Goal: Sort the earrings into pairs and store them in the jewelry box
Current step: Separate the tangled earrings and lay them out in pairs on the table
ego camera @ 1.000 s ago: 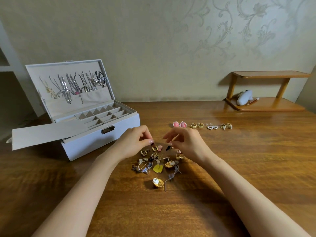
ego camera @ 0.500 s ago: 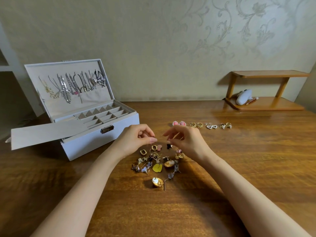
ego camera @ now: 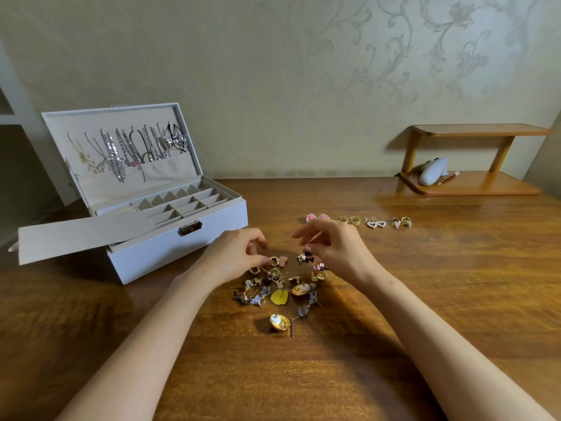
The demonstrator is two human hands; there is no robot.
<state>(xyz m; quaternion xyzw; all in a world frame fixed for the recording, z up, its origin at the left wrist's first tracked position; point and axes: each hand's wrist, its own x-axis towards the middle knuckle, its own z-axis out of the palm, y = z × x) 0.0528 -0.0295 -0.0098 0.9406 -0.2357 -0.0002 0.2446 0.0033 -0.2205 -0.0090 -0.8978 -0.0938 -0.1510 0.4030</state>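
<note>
A heap of mixed earrings (ego camera: 280, 288) lies on the wooden table (ego camera: 455, 284) between my hands. My left hand (ego camera: 233, 253) hangs low over the heap's far left edge with curled fingers. Its thumb tip touches a gold rectangular hoop (ego camera: 274, 261); a grip is not visible. My right hand (ego camera: 334, 247) reaches down at the far right edge and pinches a small dark earring (ego camera: 308, 256) beside a star piece. Sorted pairs (ego camera: 358, 220) form a row behind my right hand. The white jewelry box (ego camera: 170, 238) stands open at left, its tray compartments bare.
Necklaces hang inside the box lid (ego camera: 127, 147). A flat grey flap (ego camera: 79, 235) sticks out from the box toward the left. A small wooden shelf (ego camera: 473, 183) with a white object stands at the back right against the wall.
Both hands have dropped toward the far edge of the heap. The left thumb now reaches the gold hoop, and the right fingertips have come down on the dark earring.
</note>
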